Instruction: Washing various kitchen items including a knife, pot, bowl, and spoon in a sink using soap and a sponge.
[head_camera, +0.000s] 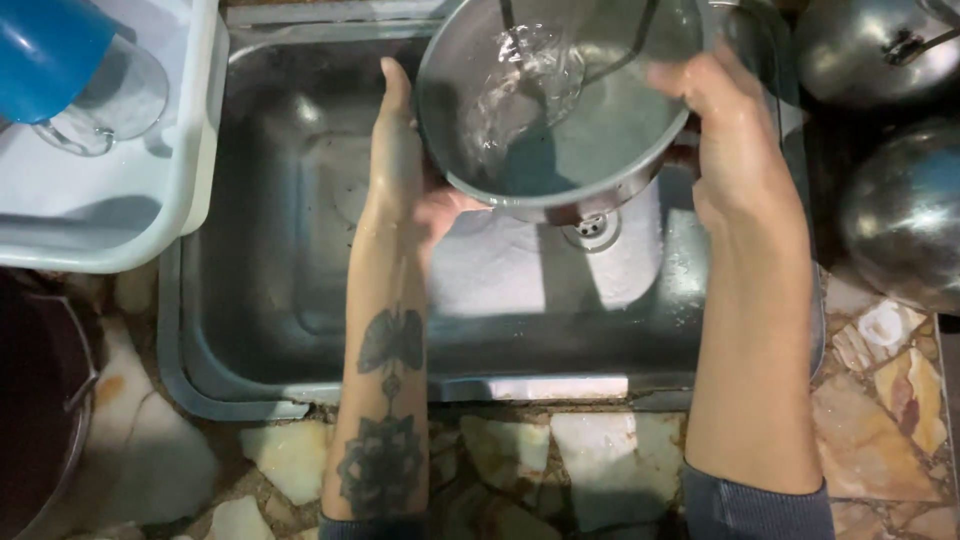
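A round steel bowl (600, 130) is held over the steel sink (260, 300), tilted toward me. Water streams from above into the bowl (530, 70) and pools inside. My left hand (405, 160) grips the bowl's left rim and underside. On the right rim rests my right hand (735, 140), fingers wrapped over the edge. The sink drain (592, 228) shows just below the bowl.
A white plastic tub (120, 220) at the upper left holds a clear glass (110, 105) and a blue cup (50, 50). Two steel pots (870, 50) (905, 210) stand at the right. A dark vessel (40, 400) sits at the lower left on the stone-patterned counter (880, 400).
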